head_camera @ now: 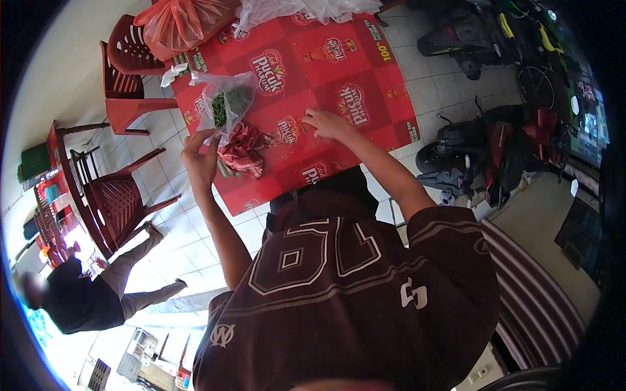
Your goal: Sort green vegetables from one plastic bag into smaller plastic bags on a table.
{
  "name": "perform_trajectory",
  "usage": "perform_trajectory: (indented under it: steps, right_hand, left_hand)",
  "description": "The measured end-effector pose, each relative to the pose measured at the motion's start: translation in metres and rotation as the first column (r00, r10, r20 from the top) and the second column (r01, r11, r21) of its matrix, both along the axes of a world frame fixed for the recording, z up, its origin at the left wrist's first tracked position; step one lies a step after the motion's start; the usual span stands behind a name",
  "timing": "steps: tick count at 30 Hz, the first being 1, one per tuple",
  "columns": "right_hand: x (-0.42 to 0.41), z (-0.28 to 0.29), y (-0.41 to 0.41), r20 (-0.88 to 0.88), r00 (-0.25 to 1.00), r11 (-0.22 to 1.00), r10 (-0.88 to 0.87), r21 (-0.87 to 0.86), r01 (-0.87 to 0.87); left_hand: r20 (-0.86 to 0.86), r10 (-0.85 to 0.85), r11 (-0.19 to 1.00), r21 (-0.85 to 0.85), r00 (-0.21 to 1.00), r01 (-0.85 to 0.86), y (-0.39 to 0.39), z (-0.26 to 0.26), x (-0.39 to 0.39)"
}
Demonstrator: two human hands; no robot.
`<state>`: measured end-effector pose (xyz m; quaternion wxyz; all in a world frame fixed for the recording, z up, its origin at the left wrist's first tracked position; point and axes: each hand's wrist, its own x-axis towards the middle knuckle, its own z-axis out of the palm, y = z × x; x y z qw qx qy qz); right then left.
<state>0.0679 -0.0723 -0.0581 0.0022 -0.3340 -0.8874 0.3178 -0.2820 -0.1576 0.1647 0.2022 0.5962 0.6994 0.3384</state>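
Note:
My left hand (199,154) pinches the near edge of a clear plastic bag (244,85) between thumb and fingers. Chopped green leaves or stalks (225,107) lie inside the bag, which rests on a red printed table cover (303,93). Just right of that hand, a crumpled red-and-white cloth (242,151) lies below the bag. My right hand (325,123) is low over the middle of the cover, its fingers bent and somewhat apart, with nothing visible in them. Small pale crumbs (283,154) are scattered on the cover between the cloth and the right hand.
A knotted red plastic bag (183,24) and clear plastic bags (308,10) sit at the table's far side. Red plastic chairs (117,205) stand on the left, where a person (83,298) is near another table. Motorcycles (503,141) are parked on the right.

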Motion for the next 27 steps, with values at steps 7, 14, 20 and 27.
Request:
perform_trajectory:
  steps: [7, 14, 20, 27]
  right_hand:
    - [-0.032, 0.024, -0.017, -0.103, 0.956, 0.961, -0.274, -0.005, 0.275]
    - [-0.11, 0.013, -0.057, -0.168, 0.963, 0.934, -0.213, 0.256, 0.251]
    - [-0.144, 0.005, -0.061, 0.072, 0.955, 0.928, -0.288, 0.266, 0.26]
    - [-0.13, 0.017, -0.047, 0.024, 0.948, 0.92, -0.318, 0.251, 0.302]
  left_hand:
    - [-0.02, 0.019, 1.0, 0.01, 1.0, -0.019, -0.014, -0.001, -0.003]
    - [0.023, 0.058, 0.998, 0.026, 0.998, -0.059, -0.013, 0.0, 0.0]
    - [0.013, 0.072, 0.997, 0.022, 0.997, -0.073, -0.02, 0.002, -0.006]
    - [0.003, 0.087, 0.996, -0.005, 0.996, -0.087, -0.027, 0.004, -0.007]
